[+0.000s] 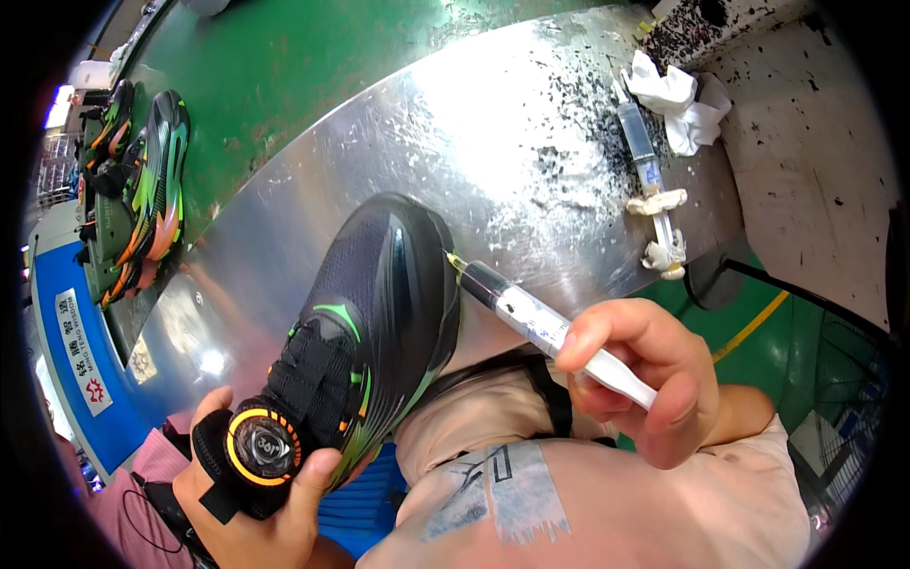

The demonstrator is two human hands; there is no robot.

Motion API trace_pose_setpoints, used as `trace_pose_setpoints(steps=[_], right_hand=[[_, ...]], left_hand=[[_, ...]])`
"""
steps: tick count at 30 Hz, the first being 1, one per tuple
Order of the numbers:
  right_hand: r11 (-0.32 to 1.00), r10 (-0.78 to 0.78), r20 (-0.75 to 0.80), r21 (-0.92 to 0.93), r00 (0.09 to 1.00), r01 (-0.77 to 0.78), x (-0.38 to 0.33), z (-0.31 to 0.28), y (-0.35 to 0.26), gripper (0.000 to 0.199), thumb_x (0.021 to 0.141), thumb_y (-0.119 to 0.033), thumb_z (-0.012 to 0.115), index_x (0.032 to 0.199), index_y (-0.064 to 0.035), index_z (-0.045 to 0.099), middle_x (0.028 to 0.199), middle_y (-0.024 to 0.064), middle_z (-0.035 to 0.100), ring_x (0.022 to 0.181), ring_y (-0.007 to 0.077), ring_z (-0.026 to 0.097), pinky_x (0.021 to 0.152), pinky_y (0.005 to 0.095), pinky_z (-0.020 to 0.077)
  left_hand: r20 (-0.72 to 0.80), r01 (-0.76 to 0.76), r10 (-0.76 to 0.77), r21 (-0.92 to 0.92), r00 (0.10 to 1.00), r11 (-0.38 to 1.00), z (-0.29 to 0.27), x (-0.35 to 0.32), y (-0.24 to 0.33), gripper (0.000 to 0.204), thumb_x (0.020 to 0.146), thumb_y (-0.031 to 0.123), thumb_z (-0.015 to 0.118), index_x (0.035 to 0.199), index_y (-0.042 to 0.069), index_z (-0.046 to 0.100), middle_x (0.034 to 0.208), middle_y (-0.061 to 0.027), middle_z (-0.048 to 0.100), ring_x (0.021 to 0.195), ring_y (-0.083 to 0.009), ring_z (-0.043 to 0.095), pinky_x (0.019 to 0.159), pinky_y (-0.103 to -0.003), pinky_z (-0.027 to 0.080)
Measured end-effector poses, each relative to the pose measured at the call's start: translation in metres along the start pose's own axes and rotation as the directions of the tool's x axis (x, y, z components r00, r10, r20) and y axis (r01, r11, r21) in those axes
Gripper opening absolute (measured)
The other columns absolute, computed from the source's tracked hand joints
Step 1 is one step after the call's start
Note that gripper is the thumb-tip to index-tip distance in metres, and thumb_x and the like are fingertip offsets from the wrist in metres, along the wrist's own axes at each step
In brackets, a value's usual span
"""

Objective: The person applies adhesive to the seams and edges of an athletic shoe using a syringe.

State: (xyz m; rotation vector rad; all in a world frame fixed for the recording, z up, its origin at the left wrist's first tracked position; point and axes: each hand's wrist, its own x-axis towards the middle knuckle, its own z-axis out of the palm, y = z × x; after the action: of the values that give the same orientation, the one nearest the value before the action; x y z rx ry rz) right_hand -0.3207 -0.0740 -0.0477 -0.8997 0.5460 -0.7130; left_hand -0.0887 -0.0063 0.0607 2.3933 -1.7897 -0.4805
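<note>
A black shoe (379, 313) with green stripes is held by the left hand (251, 503); its heel end, with an orange dial, is wrapped by the curled fingers (318, 474); a syringe (545, 327) with black stuff inside is pinched between the thumb and fingers (607, 332) of the right hand (654, 379); its tip is touching the toe side of the shoe, just beyond the fingertips; a shiny metal table (474, 142) is seen past both hands; far from the fingers, a second syringe (649, 171) and a white rag (682, 100) are lying on it.
</note>
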Motion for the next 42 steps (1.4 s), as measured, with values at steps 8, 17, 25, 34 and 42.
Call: trace_pose_setpoints(steps=[8, 17, 25, 34, 42], right_hand=[[0.979, -0.186, 0.004, -0.079, 0.983, 0.186, -0.006, 0.013, 0.02, 0.06, 0.09, -0.04, 0.057, 0.125, 0.0058, 0.041, 0.069, -0.0027, 0.045, 0.057, 0.0027, 0.037, 0.049, 0.0187, 0.0268], [0.888, -0.267, 0.09, -0.365, 0.96, 0.281, -0.01, 0.016, 0.026, 0.053, 0.086, -0.031, 0.065, 0.121, 0.0034, 0.047, 0.083, 0.0052, 0.057, 0.054, 0.0092, 0.046, 0.048, 0.0217, 0.0379], [0.843, -0.251, 0.175, -0.445, 0.952, 0.304, -0.016, 0.013, 0.027, 0.051, 0.083, -0.03, 0.068, 0.119, 0.0014, 0.049, 0.099, 0.01, 0.062, 0.06, 0.0166, 0.056, 0.054, 0.0259, 0.0474], [0.674, -0.32, 0.267, -0.61, 0.909, 0.417, -0.019, 0.016, 0.033, 0.059, 0.08, -0.047, 0.066, 0.113, 0.0017, 0.056, 0.086, 0.0081, 0.062, 0.053, 0.0153, 0.054, 0.043, 0.0237, 0.0409], [0.732, -0.306, 0.315, -0.526, 0.898, 0.434, -0.019, -0.005, 0.017, 0.063, 0.076, -0.045, 0.071, 0.115, 0.001, 0.054, 0.087, 0.0107, 0.064, 0.06, 0.0185, 0.058, 0.049, 0.0274, 0.0448]], left_hand=[[0.035, -0.079, 0.078, 0.035, 0.996, 0.996, 0.012, 0.003, 0.009, 0.027, 0.078, 0.016, 0.073, 0.096, -0.001, 0.064, 0.084, -0.015, 0.066, 0.068, -0.0282, 0.065, 0.059, -0.033, 0.05], [-0.078, 0.063, -0.074, -0.13, 0.994, 0.99, 0.03, 0.011, 0.006, 0.044, 0.076, 0.018, 0.076, 0.105, -0.008, 0.055, 0.09, -0.0137, 0.063, 0.081, -0.0205, 0.061, 0.077, -0.03, 0.047], [-0.142, 0.064, -0.081, -0.121, 0.987, 0.991, 0.035, 0.007, 0.018, 0.038, 0.076, 0.017, 0.076, 0.099, -0.006, 0.057, 0.088, -0.0125, 0.063, 0.079, -0.0191, 0.061, 0.073, -0.029, 0.047], [-0.164, 0.142, -0.155, -0.085, 0.974, 0.986, 0.037, 0.006, 0.026, 0.036, 0.075, 0.017, 0.076, 0.097, -0.004, 0.058, 0.087, -0.0115, 0.063, 0.078, -0.019, 0.06, 0.072, -0.029, 0.047], [-0.115, 0.137, -0.201, -0.413, 0.973, 0.901, 0.053, 0.018, 0.001, 0.037, 0.068, 0.013, 0.079, 0.094, -0.005, 0.057, 0.075, -0.0104, 0.063, 0.069, -0.0169, 0.061, 0.068, -0.028, 0.048]])
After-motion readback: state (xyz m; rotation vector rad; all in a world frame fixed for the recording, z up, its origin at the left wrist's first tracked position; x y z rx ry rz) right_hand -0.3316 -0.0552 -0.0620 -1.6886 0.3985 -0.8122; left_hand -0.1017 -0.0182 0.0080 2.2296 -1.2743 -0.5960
